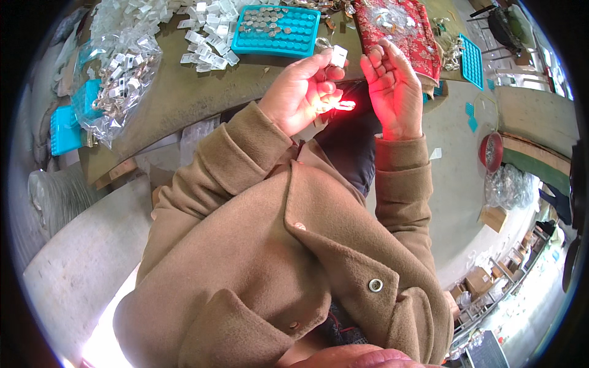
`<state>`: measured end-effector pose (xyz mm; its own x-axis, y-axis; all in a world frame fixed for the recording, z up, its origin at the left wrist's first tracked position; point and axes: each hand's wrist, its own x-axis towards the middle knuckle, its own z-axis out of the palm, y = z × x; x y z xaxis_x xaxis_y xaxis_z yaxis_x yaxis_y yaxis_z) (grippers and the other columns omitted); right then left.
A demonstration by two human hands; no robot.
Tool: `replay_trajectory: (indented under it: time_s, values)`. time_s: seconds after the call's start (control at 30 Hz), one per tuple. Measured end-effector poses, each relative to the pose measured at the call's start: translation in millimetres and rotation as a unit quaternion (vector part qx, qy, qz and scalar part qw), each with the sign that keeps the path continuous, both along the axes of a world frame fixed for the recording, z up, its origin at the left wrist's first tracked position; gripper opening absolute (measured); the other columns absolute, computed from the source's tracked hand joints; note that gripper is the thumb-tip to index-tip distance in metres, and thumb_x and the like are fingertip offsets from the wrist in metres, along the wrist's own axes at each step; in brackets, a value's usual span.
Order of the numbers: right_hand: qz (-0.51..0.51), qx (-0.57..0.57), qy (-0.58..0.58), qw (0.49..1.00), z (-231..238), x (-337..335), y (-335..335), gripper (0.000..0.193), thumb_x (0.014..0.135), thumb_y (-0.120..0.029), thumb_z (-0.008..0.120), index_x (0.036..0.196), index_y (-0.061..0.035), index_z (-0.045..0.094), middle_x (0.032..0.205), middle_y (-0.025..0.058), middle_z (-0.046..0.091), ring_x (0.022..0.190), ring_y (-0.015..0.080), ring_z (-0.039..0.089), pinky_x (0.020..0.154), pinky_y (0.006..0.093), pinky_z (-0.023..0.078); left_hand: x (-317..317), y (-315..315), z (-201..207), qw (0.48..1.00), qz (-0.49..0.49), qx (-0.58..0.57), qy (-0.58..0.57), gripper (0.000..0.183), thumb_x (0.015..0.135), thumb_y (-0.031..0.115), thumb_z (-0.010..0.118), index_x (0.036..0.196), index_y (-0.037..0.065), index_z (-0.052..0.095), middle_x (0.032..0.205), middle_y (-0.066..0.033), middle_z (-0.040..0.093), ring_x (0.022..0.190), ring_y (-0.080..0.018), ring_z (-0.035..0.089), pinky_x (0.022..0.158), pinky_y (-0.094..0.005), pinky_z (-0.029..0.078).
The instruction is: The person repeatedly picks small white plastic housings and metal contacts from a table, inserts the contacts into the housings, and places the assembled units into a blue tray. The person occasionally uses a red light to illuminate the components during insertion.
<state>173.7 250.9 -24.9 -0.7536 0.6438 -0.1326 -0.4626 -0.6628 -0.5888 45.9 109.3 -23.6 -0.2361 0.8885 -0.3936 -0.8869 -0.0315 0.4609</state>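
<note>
My left hand (293,95) pinches a small white plastic piece (338,56) between thumb and fingers, over the table's near edge. A bright red light (345,105) glows by its lower fingers and tints both palms; its source is too bright to make out. Facing it, my right hand (392,92) is raised with its palm turned inward and its fingers loosely bent, and nothing shows in it. Just beyond my left hand lies a blue pocketed tray (300,40) with several silver discs on it. White plastic pieces (211,40) like the held one are heaped to the tray's left.
On the table (184,92), a clear bag (123,89) of small parts lies at the left, next to blue trays (64,132). A red patterned cloth (425,52) bears clear bits at the far right, near another blue tray (471,58). Boxes (478,282) stand along the right.
</note>
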Motion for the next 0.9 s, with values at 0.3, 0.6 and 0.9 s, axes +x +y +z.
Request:
replay_trajectory:
  time_s: [0.3,0.6,0.9]
  values:
    - [0.043,0.02,0.005,0.999,7.7,3.3,-0.4,0.009,0.101,-0.01,0.054,0.103,-0.0039,0.06,0.097,0.0072,0.065,0.083,0.0135,0.063,0.079,0.0301,0.057,-2.5,-4.7,0.8,1.0,-0.009,0.004,0.002,0.033,0.101,0.03,0.055,0.116,0.001,0.06,0.086,0.0003,0.062,0.065,-0.0072,0.053,0.072,-0.0297,0.05]
    - [0.055,0.04,0.036,0.997,12.2,-1.8,-13.1,0.004,0.097,-0.006,0.056,0.1,-0.0044,0.059,0.097,0.0108,0.067,0.081,0.0165,0.068,0.071,0.0303,0.059,-3.7,-10.0,8.5,0.999,0.003,-0.002,0.04,0.034,0.1,0.032,0.057,0.114,0.002,0.063,0.084,0.0009,0.061,0.064,-0.0062,0.05,0.07,-0.0291,0.049]
    - [-0.013,0.377,-0.172,0.91,17.8,-12.4,-44.3,0.022,0.096,0.001,0.057,0.113,0.0009,0.07,0.092,0.0062,0.07,0.079,0.0114,0.067,0.075,0.0232,0.054,-10.3,-26.2,11.1,0.997,0.003,0.013,0.071,0.026,0.1,0.027,0.059,0.111,0.004,0.065,0.085,-0.0002,0.063,0.063,-0.004,0.048,0.063,-0.0215,0.045]
